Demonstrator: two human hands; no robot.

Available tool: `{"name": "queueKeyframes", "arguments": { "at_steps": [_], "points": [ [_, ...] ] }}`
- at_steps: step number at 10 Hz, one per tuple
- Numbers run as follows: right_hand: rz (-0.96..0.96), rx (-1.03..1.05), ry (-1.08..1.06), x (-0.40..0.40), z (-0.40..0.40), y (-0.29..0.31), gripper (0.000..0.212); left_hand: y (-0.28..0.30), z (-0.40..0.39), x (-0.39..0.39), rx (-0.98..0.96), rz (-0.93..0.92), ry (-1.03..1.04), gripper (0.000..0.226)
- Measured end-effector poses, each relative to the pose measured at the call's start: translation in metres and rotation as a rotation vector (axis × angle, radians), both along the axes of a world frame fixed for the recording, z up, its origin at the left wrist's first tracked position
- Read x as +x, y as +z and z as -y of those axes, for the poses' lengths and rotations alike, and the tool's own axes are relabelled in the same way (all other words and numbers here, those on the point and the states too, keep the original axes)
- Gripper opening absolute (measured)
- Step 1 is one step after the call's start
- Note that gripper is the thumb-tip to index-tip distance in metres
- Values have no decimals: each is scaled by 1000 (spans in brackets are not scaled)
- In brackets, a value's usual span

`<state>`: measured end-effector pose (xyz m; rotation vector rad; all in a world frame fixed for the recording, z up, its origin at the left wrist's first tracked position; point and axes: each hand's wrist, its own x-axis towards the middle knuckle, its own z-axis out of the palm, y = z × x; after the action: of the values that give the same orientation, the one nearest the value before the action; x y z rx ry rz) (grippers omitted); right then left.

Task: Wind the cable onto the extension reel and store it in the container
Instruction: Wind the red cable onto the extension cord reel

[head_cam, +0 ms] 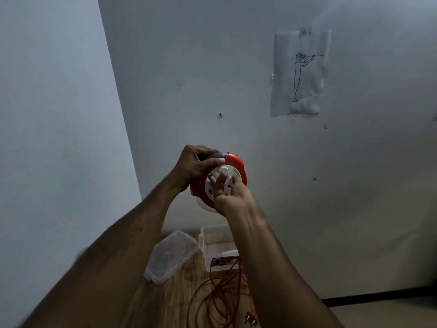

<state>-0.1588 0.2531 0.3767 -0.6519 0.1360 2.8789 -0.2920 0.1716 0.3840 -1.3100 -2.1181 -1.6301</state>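
Observation:
I hold a round red and white extension reel (236,168) up in front of the wall. My left hand (196,164) grips its top rim. My right hand (228,192) lies on the white centre face, fingers spread against it. Loose orange cable (220,301) hangs down and lies in loops on the wooden table (175,301), with its plug (251,317) at the bottom edge. A clear plastic container (218,245) stands open at the table's back, its clear lid (171,255) lying to its left.
A wall corner runs down the left. A paper sheet with a line drawing (300,72) is taped to the wall at upper right. The floor and a dark skirting strip (378,297) show at lower right.

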Motion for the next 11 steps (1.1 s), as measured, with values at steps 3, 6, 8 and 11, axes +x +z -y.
{"name": "queueKeyframes", "arguments": {
  "at_steps": [3,6,8,11],
  "points": [
    [251,2612,-716,8,-11,-53,45,7,8,0,21,83,-55,23],
    [329,3266,-893,-2,-34,-60,63,13,11,2,-16,96,-101,18],
    [58,3141,-929,-14,-42,-43,60,11,9,1,-47,24,-53,24],
    [206,2392,-719,-20,-16,-55,55,11,3,-2,-81,-42,5,28]
  ]
}}
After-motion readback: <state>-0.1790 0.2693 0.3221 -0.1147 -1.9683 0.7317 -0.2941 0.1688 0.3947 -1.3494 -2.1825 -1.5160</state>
